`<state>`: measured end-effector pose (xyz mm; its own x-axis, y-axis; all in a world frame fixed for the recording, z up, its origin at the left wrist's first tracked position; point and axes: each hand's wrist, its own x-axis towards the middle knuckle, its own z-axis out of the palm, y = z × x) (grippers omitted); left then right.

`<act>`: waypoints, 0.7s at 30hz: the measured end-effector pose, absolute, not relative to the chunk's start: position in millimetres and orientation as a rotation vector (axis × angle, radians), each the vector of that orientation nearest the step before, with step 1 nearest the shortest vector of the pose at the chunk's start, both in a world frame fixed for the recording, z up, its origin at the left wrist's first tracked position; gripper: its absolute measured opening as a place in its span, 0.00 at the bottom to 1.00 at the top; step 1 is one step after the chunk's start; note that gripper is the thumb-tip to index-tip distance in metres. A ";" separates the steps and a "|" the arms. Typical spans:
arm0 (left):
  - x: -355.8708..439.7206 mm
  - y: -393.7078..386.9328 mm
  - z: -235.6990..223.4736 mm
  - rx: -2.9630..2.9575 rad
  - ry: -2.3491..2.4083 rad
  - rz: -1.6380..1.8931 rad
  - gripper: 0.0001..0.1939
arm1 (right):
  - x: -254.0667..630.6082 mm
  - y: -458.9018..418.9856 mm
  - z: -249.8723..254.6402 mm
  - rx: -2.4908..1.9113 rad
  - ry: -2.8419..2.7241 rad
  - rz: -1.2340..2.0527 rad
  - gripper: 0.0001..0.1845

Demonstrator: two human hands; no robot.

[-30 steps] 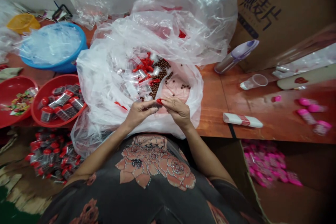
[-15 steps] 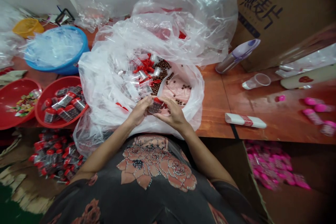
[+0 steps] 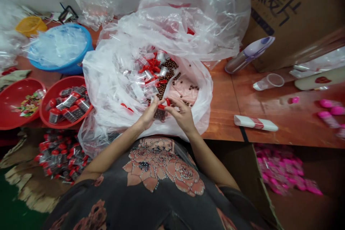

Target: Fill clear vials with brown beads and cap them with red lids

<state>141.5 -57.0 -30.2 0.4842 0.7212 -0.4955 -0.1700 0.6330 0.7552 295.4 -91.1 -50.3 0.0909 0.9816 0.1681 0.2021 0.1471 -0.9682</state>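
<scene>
Your left hand [image 3: 147, 115] and right hand [image 3: 183, 115] grip a red-capped tube [image 3: 160, 112] between closed fingers, above a plastic bag [image 3: 93, 90].

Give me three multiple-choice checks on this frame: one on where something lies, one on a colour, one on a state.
1. Which holds the filled red-capped vials? A blue basin; B red basin; C yellow basket.
2. The loose beads in the plastic bag are: A green; B white; C brown.
3. The clear vial between the left hand and right hand is: A empty; B full of dark beads; C standing on the table.

1 B: the vials lie inside it.
2 C: the beads show brown against the plastic.
3 B: dark beads fill it below its red cap.
</scene>
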 end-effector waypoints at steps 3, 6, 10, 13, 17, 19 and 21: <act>144.3 -56.3 -36.6 0.725 0.922 0.636 0.40 | 293.4 -93.4 -47.0 -1.251 -1.810 0.718 0.37; 146.2 -54.3 -40.3 0.730 0.977 0.655 0.40 | 291.8 -93.8 -46.6 -1.257 -2.012 0.508 0.45; 147.1 -52.0 -39.0 0.764 0.985 0.683 0.37 | 290.9 -88.3 -49.6 -1.267 -2.108 0.343 0.41; 147.0 -53.0 -35.1 0.778 1.023 0.704 0.32 | 291.4 -81.8 -54.0 -1.236 -2.172 0.260 0.39; 148.0 -58.6 -32.2 0.766 1.108 0.812 0.21 | 289.9 -76.2 -59.8 -1.194 -2.233 0.206 0.39; 148.0 -61.6 -31.9 0.730 1.143 0.843 0.18 | 287.1 -75.4 -61.1 -1.169 -2.235 0.219 0.39; 144.4 -62.3 -30.1 0.677 1.156 0.833 0.18 | 284.2 -74.7 -61.8 -1.135 -2.221 0.278 0.42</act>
